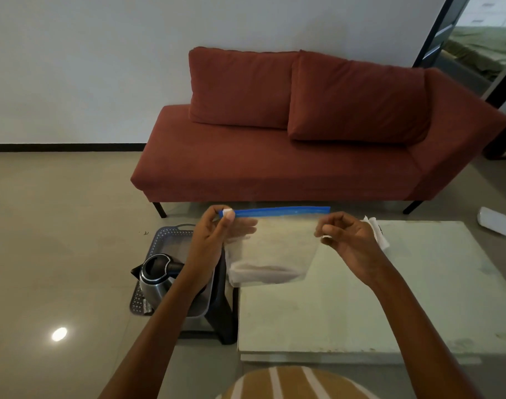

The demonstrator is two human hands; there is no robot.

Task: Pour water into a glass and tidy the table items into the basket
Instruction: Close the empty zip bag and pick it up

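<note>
I hold a clear zip bag (274, 249) with a blue seal strip up in the air over the left end of the glass table (361, 306). My left hand (217, 234) pinches the white slider at the strip's left end. My right hand (349, 240) pinches the bag's right edge below the strip. Something pale lies in the bottom of the bag. The grey perforated basket (171, 237) stands on the floor left of the table, with a steel kettle (156, 277) and a metal container (201, 300) in it, partly hidden by my left forearm.
A white crumpled cloth or paper (377, 231) lies at the table's far edge behind my right hand. A red sofa (274, 162) stands beyond the table. A white object (495, 221) lies on the floor at far right. A dark stand (225, 312) sits beside the table's left edge.
</note>
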